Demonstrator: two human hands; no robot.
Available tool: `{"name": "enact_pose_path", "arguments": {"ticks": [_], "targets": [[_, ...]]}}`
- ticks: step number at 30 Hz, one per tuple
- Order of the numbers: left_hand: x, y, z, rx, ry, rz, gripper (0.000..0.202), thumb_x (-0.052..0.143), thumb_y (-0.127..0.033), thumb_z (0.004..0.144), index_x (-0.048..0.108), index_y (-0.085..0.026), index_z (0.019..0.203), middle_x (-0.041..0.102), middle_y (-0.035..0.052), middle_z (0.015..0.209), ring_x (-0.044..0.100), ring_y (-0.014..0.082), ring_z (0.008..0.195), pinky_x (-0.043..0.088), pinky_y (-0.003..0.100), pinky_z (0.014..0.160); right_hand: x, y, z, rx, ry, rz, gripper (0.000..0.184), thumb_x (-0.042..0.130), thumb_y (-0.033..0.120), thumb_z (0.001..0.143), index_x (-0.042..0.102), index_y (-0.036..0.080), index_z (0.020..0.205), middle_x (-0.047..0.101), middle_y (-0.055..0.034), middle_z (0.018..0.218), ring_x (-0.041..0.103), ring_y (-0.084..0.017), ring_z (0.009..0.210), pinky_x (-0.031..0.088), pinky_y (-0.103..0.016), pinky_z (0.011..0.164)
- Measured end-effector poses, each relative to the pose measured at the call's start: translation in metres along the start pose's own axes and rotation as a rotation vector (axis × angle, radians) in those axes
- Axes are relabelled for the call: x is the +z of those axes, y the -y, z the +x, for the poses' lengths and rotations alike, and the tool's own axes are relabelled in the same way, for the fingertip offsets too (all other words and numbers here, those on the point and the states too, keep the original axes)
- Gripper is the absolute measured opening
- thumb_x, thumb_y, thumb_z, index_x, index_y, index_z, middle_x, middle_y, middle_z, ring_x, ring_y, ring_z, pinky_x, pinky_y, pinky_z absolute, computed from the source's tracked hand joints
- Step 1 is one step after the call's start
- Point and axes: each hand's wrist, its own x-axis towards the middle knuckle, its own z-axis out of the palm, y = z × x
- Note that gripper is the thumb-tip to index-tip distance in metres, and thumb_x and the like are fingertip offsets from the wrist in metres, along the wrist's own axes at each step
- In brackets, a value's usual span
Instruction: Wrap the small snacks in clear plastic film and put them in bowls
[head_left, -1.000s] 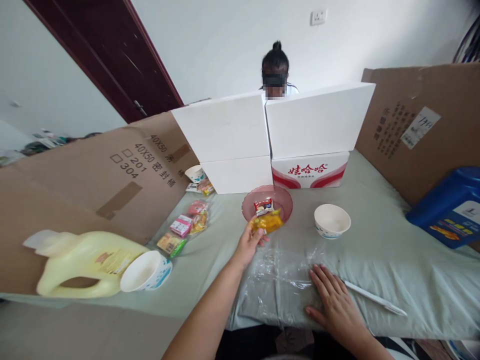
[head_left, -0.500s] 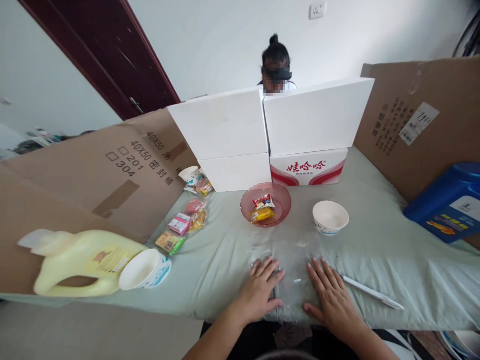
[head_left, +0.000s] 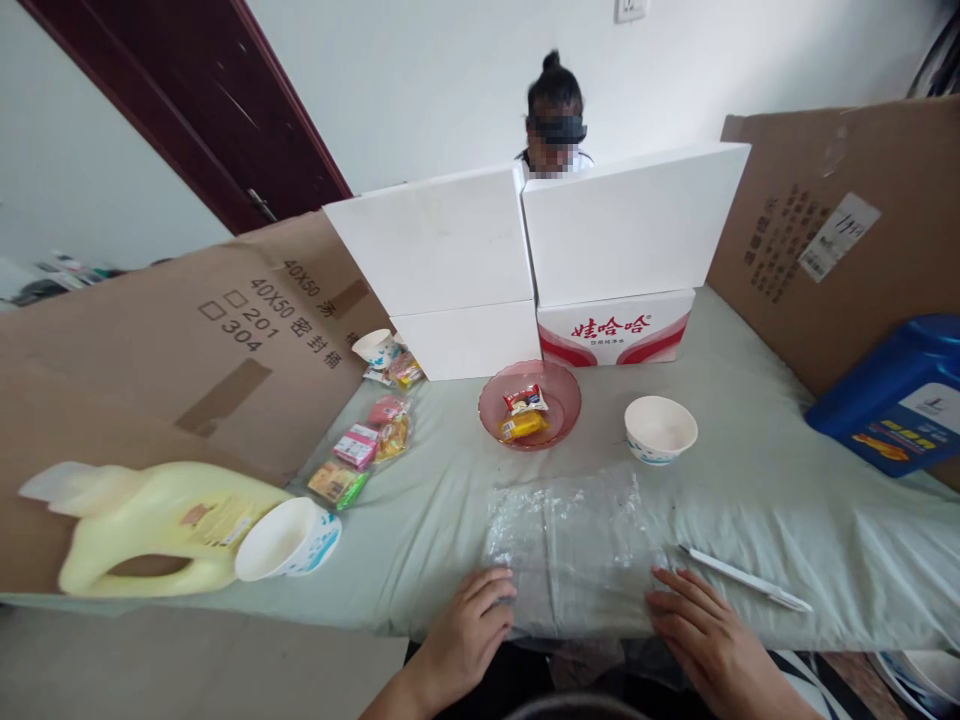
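Note:
A clear plastic bag lies spread on the cloth in front of me, its near end at the table edge. My left hand rests at the bag's lower left edge, fingers lightly bent, nothing seen held. On the other side, my right hand has its fingers stretched out by the bag's lower right edge. Just beyond those fingers is a white pen. Past the bag stands a pink glass bowl holding a red-and-white snack packet and a yellow one. A white paper bowl stands to its right.
At left are a yellow jug, a tilted paper bowl, packaged snacks and another paper bowl. A blue bottle leans at right. White boxes and cardboard panels wall the table; a person sits behind.
Both my hands have slid back toward me and apart, off the middle of the plastic bag, so more of it shows. The view has shifted slightly.

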Motion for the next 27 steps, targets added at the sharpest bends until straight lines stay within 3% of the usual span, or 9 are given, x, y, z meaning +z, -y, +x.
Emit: {"name": "enact_pose_path", "arguments": {"ticks": [3,7,9,13,17,20,23,25,27], "targets": [[-0.011,-0.004,0.002,-0.118,0.020,-0.186,0.015,0.043,-0.012,0.091,0.054,-0.021,0.087,0.067,0.0026,0.093,0.064,0.0161,0.093,0.051,0.028,0.084,-0.015,0.010,0.008,0.056,0.035,0.178,0.018,0.049,0.022,0.093,0.060,0.025,0.107,0.067,-0.0048,0.113,0.055,-0.019,0.119,0.040,-0.036,0.105],[-0.022,-0.003,0.011,-0.359,0.082,-0.358,0.011,0.044,-0.021,0.093,0.052,-0.021,0.086,0.062,-0.0043,0.067,0.060,0.0107,0.060,0.047,0.020,0.062,-0.018,0.018,0.016,0.243,0.038,0.468,0.022,0.035,0.025,0.098,0.057,0.023,0.100,0.067,-0.0038,0.092,0.064,-0.015,0.085,0.051,-0.028,0.076],[-0.025,0.001,0.020,-0.386,0.065,-0.343,0.011,0.045,-0.021,0.091,0.053,-0.021,0.083,0.060,-0.0046,0.065,0.058,0.0107,0.059,0.044,0.020,0.060,-0.012,0.017,0.021,0.350,-0.006,0.554,0.025,0.031,0.028,0.099,0.056,0.022,0.095,0.066,-0.0027,0.084,0.063,-0.015,0.075,0.050,-0.027,0.067],[-0.026,0.012,0.046,-0.390,-0.078,-0.219,0.014,0.045,-0.023,0.090,0.058,-0.021,0.084,0.064,-0.0017,0.072,0.059,0.0130,0.066,0.044,0.022,0.064,0.006,0.011,0.040,0.520,-0.145,0.644,0.031,0.032,0.040,0.098,0.057,0.021,0.095,0.067,-0.0041,0.080,0.065,-0.016,0.071,0.052,-0.028,0.067],[-0.018,0.026,0.075,-0.448,-0.140,-0.019,0.016,0.046,-0.019,0.089,0.062,-0.021,0.091,0.068,-0.0003,0.080,0.063,0.0150,0.072,0.045,0.025,0.069,0.023,0.003,0.064,0.688,-0.254,0.387,0.036,0.033,0.039,0.095,0.056,0.017,0.114,0.071,-0.0069,0.080,0.068,-0.020,0.067,0.052,-0.029,0.061],[-0.006,0.038,0.092,-0.517,-0.095,0.151,0.015,0.050,-0.018,0.090,0.064,-0.022,0.094,0.070,0.0000,0.085,0.066,0.0158,0.077,0.045,0.025,0.071,0.033,-0.003,0.073,0.757,-0.163,0.031,0.041,0.035,0.029,0.093,0.050,0.012,0.128,0.073,-0.0115,0.084,0.070,-0.024,0.069,0.050,-0.031,0.058],[0.002,0.050,0.099,-0.610,-0.083,0.233,0.011,0.055,-0.022,0.090,0.064,-0.021,0.095,0.071,0.0019,0.085,0.067,0.0180,0.077,0.045,0.026,0.068,0.039,-0.006,0.074,0.797,-0.069,-0.146,0.043,0.037,0.025,0.094,0.045,0.009,0.134,0.074,-0.0136,0.090,0.071,-0.024,0.071,0.048,-0.029,0.055],[0.004,0.054,0.100,-0.676,-0.156,0.277,0.014,0.054,-0.023,0.090,0.064,-0.018,0.098,0.070,0.0064,0.089,0.067,0.0206,0.077,0.046,0.028,0.066,0.041,-0.006,0.073,0.796,-0.050,-0.182,0.043,0.038,0.024,0.095,0.045,0.010,0.135,0.073,-0.0138,0.096,0.072,-0.024,0.074,0.047,-0.027,0.054],[0.004,0.050,0.100,-0.680,-0.318,0.353,0.016,0.051,-0.024,0.091,0.063,-0.015,0.099,0.068,0.0107,0.093,0.065,0.0228,0.080,0.047,0.031,0.068,0.041,-0.005,0.073,0.789,-0.038,-0.203,0.042,0.039,0.024,0.095,0.045,0.011,0.135,0.073,-0.0137,0.100,0.072,-0.023,0.075,0.046,-0.026,0.054]]}}
